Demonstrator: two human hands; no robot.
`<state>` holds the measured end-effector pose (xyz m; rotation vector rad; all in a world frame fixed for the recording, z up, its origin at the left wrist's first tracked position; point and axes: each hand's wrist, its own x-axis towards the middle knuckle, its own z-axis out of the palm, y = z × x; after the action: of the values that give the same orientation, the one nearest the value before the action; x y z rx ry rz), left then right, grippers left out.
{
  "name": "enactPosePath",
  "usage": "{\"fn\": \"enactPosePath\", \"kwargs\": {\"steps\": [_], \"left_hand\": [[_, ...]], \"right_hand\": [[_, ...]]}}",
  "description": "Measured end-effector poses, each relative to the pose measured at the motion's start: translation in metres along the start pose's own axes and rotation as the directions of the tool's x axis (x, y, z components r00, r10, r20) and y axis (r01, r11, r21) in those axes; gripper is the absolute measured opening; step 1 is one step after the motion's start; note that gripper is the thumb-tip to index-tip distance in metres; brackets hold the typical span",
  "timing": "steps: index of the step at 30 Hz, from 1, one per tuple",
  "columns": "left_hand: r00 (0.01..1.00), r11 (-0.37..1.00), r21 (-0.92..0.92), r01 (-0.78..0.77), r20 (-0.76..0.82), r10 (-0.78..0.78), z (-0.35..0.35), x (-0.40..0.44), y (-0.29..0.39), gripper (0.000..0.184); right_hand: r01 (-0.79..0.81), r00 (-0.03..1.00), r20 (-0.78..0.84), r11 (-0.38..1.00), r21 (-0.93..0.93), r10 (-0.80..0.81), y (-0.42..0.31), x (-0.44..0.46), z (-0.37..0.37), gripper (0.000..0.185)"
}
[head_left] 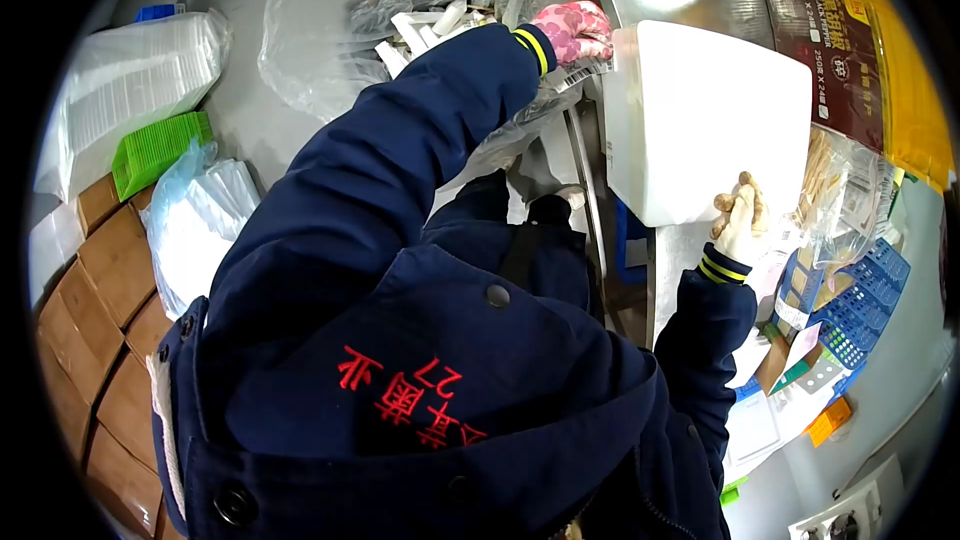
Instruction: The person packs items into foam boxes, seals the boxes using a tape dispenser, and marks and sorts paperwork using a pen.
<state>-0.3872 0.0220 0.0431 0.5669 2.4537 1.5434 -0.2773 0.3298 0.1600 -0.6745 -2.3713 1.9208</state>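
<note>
White box [712, 125]: a pale, round-cornered container at the long edge of the metal bench [672, 270] nearest the person, appearing to reach past that edge; whether it rests there or is raised cannot be told.
Left hand [572, 32]: in a pink patterned glove, fingers bent inward beside the box's upper left corner, above a barcoded wrapping [577, 76]; whether it grasps either is uncertain.
Right hand [740, 215]: in a pale glove with browned fingertips, fingers loosely curled at the box's lower edge; any grip is unclear.
Clear bag [305, 50]: wide open beyond the bench's edge, on the left-hand side, with white slender pieces [410, 32] inside.
Brown carton [815, 35]: on the bench, near the box's upper right corner; blue baskets [868, 275] lie farther down that side.
Sound handling: the box is best kept level, supported from opposite sides, with the fingers clear of the loose film and the sleeves off the rim.
Obscured: the box's underside and contents, the left palm, and the item bearing the barcode; the dark rim of the view crops the outer goods.
</note>
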Motion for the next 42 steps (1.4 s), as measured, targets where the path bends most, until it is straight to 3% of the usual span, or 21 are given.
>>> {"fn": "enactPosePath", "kwargs": {"steps": [7, 14, 17, 19, 20, 22, 24, 25, 26, 28, 29, 31, 32, 33, 34, 35, 37, 38, 39, 41, 42], "left_hand": [[0.989, 0.981, 0.142, 0.132, 0.042, -0.139, -0.008, 0.009, 0.022, 0.063], [0.978, 0.958, 0.284, 0.049, 0.18, -0.103, -0.022, 0.02, 0.031, 0.06], [0.984, 0.979, 0.201, -0.039, 0.18, 0.002, -0.019, 0.022, 0.016, 0.059], [0.982, 0.941, 0.297, -0.162, 0.142, 0.124, -0.014, 0.023, 0.019, 0.066], [0.98, 0.935, 0.351, -0.053, 0.199, -0.019, -0.019, 0.026, 0.039, 0.067], [0.962, 0.852, 0.449, -0.271, 0.104, 0.251, -0.018, 0.023, 0.02, 0.062], [0.964, 0.833, 0.486, -0.264, 0.168, 0.208, -0.029, 0.017, 0.016, 0.046], [0.918, 0.791, 0.475, -0.385, 0.112, 0.379, -0.031, 0.012, 0.014, 0.046], [0.906, 0.738, 0.566, -0.367, 0.038, 0.421, -0.034, 0.001, 0.036, 0.048], [0.956, 0.816, 0.55, -0.18, -0.098, 0.277, -0.028, -0.014, 0.058, 0.056], [0.929, 0.828, 0.542, -0.142, -0.215, 0.3, -0.016, -0.028, 0.068, 0.054], [0.812, 0.8, 0.441, -0.407, -0.228, 0.538, 0.01, -0.046, 0.079, 0.059], [0.87, 0.844, 0.379, -0.38, -0.163, 0.465, 0.022, -0.059, 0.101, 0.063], [0.862, 0.832, 0.365, -0.418, -0.129, 0.489, 0.037, -0.067, 0.116, 0.068], [0.891, 0.813, 0.417, -0.407, -0.012, 0.453, 0.048, -0.073, 0.123, 0.072], [0.901, 0.794, 0.463, -0.395, 0.027, 0.432, 0.053, -0.07, 0.134, 0.074], [0.943, 0.719, 0.619, -0.316, 0.119, 0.312, 0.06, -0.057, 0.14, 0.077], [0.896, 0.634, 0.711, -0.305, -0.012, 0.444, 0.069, -0.043, 0.113, 0.074], [0.843, 0.623, 0.726, -0.289, -0.115, 0.525, 0.072, -0.023, 0.089, 0.069], [0.914, 0.449, 0.88, -0.154, -0.046, 0.403, 0.045, 0.002, 0.091, 0.064], [0.919, 0.43, 0.895, -0.118, -0.065, 0.388, 0.034, 0.019, 0.085, 0.065]], "right_hand": [[-0.044, 0.999, -0.013, 0.997, -0.062, 0.043, -0.007, -0.003, 0.002, 0.026], [-0.081, 0.996, -0.038, 0.995, -0.064, 0.078, -0.011, -0.003, 0.006, 0.024], [-0.064, 0.997, -0.04, 0.997, -0.042, 0.062, -0.008, -0.003, 0.006, 0.025], [-0.086, 0.996, -0.02, 0.995, -0.041, 0.085, -0.013, -0.006, 0.006, 0.027], [-0.073, 0.997, -0.002, 0.997, -0.039, 0.073, -0.012, -0.006, 0.003, 0.028], [-0.018, 0.994, -0.109, 0.995, -0.097, 0.007, -0.019, -0.018, 0.007, 0.028], [-0.047, 0.961, -0.261, 0.982, 0.182, 0.095, 0.013, -0.016, -0.013, 0.031], [0.02, 0.941, -0.323, 0.935, 0.353, 0.102, 0.04, -0.016, -0.024, 0.034], [-0.075, 0.897, -0.39, 0.941, 0.331, 0.208, 0.054, -0.016, -0.032, 0.035], [-0.038, 0.909, -0.266, 0.702, 0.711, 0.319, 0.083, -0.007, -0.027, 0.034], [-0.051, 0.968, -0.171, 0.811, 0.583, 0.184, 0.106, 0.003, -0.025, 0.035], [-0.14, 0.961, -0.082, 0.719, 0.681, 0.264, 0.069, -0.002, -0.01, 0.039], [-0.161, 0.965, -0.048, 0.726, 0.669, 0.258, 0.055, -0.001, -0.002, 0.043], [-0.144, 0.98, -0.029, 0.793, 0.592, 0.199, 0.043, 0.001, 0.006, 0.046], [-0.018, 1.0, -0.005, 0.947, 0.32, 0.02, 0.049, 0.007, 0.01, 0.046], [0.159, 0.987, 0.019, 0.987, 0.035, -0.159, 0.055, 0.013, 0.014, 0.047], [-0.014, 0.999, 0.038, 0.959, 0.282, 0.003, 0.053, 0.037, 0.031, 0.048], [-0.291, 0.947, 0.136, 0.603, 0.743, 0.29, 0.033, 0.052, 0.05, 0.048], [-0.278, 0.956, 0.143, 0.64, 0.717, 0.256, 0.02, 0.057, 0.063, 0.044], [-0.244, 0.97, 0.157, 0.708, 0.663, 0.187, -0.006, 0.067, 0.088, 0.036], [-0.19, 0.969, 0.242, 0.757, 0.626, 0.044, -0.026, 0.066, 0.093, 0.046]]}}
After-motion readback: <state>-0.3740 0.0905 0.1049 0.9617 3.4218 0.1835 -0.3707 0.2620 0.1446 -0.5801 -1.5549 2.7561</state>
